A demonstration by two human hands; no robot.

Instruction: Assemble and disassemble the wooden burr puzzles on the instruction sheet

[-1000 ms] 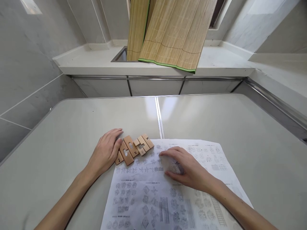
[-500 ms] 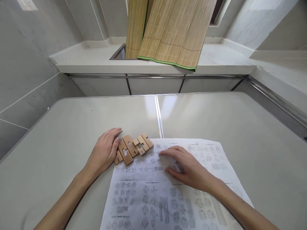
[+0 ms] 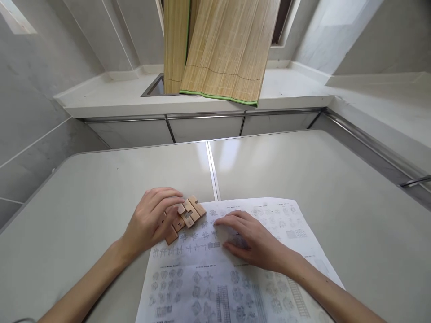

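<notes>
A row of notched wooden pieces [image 3: 191, 211] lies at the top left corner of a printed paper sheet [image 3: 188, 287]. Some pieces bear written numbers. Over the left part of the row is my left hand [image 3: 148, 220], its fingers curved above the wood and apart from the thumb; it covers several pieces. Whether its fingertips touch the wood is hard to tell. My right hand [image 3: 252, 240] rests on the sheet to the right of the pieces, fingers and thumb apart, with nothing between them.
The pale table [image 3: 101, 197] has a metal seam [image 3: 212, 170] down its middle. Beyond it stands a white counter [image 3: 114, 96] with a sink edge [image 3: 151, 87] and a hanging bamboo mat [image 3: 225, 54]. Grey tiled walls rise on both sides.
My left hand has moved from beside the row to over its left pieces, hiding more of them. The whole view has shifted slightly. My right hand keeps its pose on the sheet.
</notes>
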